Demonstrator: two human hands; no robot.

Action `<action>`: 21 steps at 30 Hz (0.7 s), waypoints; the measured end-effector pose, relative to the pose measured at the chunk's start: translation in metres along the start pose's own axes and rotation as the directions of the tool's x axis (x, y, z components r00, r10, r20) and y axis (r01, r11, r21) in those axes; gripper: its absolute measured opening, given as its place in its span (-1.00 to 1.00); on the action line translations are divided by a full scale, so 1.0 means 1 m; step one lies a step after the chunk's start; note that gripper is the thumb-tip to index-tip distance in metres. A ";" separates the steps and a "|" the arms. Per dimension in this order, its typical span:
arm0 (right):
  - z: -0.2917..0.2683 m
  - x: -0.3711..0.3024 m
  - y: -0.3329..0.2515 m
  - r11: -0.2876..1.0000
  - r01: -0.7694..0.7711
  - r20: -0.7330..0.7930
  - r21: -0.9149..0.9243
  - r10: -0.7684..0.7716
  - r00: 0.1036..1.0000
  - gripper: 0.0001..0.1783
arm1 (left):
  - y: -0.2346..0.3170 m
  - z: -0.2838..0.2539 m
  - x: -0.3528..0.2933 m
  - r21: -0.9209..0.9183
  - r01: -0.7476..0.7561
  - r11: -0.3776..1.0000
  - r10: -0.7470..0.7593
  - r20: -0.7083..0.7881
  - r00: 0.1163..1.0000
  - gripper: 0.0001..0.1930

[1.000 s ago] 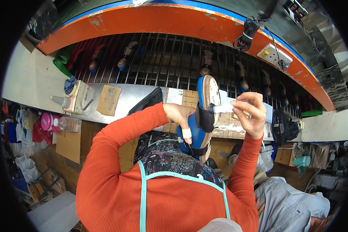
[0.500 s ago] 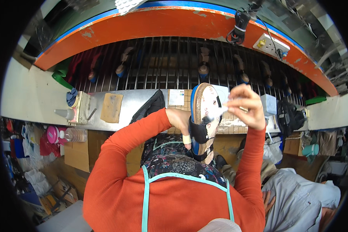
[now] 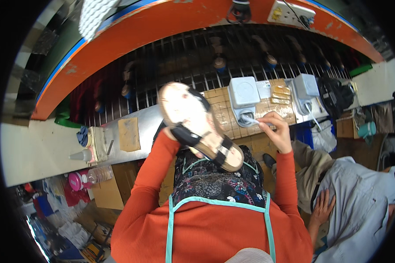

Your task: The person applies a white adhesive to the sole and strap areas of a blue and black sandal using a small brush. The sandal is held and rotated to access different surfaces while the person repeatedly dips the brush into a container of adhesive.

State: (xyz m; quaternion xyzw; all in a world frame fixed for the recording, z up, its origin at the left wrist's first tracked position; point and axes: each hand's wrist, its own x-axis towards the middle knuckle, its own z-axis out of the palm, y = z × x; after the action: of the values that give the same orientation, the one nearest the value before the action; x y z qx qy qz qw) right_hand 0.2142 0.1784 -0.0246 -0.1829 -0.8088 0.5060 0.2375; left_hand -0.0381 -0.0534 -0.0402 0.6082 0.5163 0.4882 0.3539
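A sandal (image 3: 180, 105) with a pale footbed and black straps is tilted in front of me, toe end toward the far left. My left hand (image 3: 199, 154) grips it from behind and beneath; most of those fingers are hidden by the sole. My right hand (image 3: 275, 130) pinches a small brush (image 3: 253, 120) by its white handle. The brush tip dips into the round opening at the near foot of a grey boxy dispenser (image 3: 243, 93), which stands on the bench.
Behind the bench, a rack of metal rods (image 3: 175, 65) carries several shoe parts under an orange beam (image 3: 131, 48). A second grey dispenser (image 3: 306, 86) and a black bag (image 3: 335, 94) stand at the right. Close by on my right sits another person (image 3: 355, 201) in grey.
My right hand has taken the brush from the footbed to the dispenser's opening. The sandal has swung left and tilted over. The view has shifted.
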 end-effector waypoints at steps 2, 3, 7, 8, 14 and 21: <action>0.004 -0.015 0.035 0.910 -0.357 -0.098 -0.210 0.344 0.934 -0.85 | 0.014 -0.014 -0.003 -0.283 0.063 0.957 -0.074 -0.030 0.997 0.12; 0.013 -0.020 0.052 0.802 -0.386 -0.201 -0.456 0.329 0.922 -0.87 | 0.023 -0.015 -0.003 -0.557 0.074 0.827 -0.146 -0.086 0.986 0.13; 0.036 -0.031 0.100 0.652 -0.242 -0.287 -0.719 0.038 0.957 -0.95 | 0.060 -0.003 0.000 -0.933 -0.199 0.299 -0.100 -0.238 0.966 0.27; 0.039 -0.030 0.107 0.642 -0.205 -0.276 -0.739 -0.011 0.961 -0.95 | 0.064 -0.002 0.001 -0.940 -0.228 0.252 -0.135 -0.267 0.954 0.35; 0.047 -0.021 0.128 0.551 -0.058 -0.172 -0.832 -0.156 0.973 -0.91 | 0.059 0.004 -0.012 -0.975 -0.210 0.072 -0.285 -0.221 0.932 0.37; 0.032 -0.023 0.129 0.630 -0.093 -0.114 -0.771 0.008 0.993 -0.91 | 0.055 0.021 -0.020 -0.959 -0.239 0.154 -0.460 -0.284 0.842 0.06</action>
State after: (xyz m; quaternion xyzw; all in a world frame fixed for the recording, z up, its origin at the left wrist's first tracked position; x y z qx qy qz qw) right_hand 0.2225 0.1968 -0.1580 -0.3147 -0.9292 0.1067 0.1618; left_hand -0.0021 -0.0827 0.0008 0.0309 0.1940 0.8169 0.5422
